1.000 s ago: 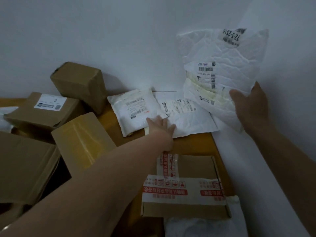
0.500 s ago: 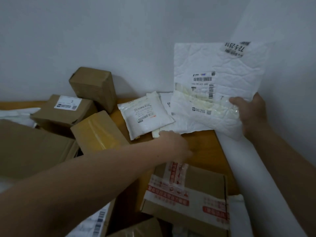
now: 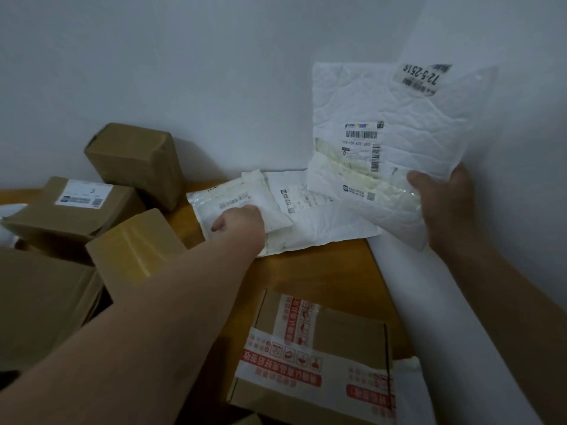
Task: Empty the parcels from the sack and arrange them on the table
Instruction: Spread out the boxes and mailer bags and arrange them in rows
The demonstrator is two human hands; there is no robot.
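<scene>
The left forearm point(image 3: 153, 317) is bare from the lower left corner of the frame to the wrist. The wide lens makes it very broad near the edge and narrower toward the middle, and its surface is smooth and rounded. It ends in the left grip point(image 3: 239, 220), a bare hand at the centre of the frame, seen from the back with the knuckles forming a ridge. The right forearm point(image 3: 506, 302), also bare, enters from the lower right edge in dimmer light. The right grip point(image 3: 441, 207), a bare hand at right of centre, shows its broad back and thumb.

Boxes point(image 3: 101, 207) left of mailers point(image 3: 245, 207); table point(image 3: 322, 271) beneath.
</scene>
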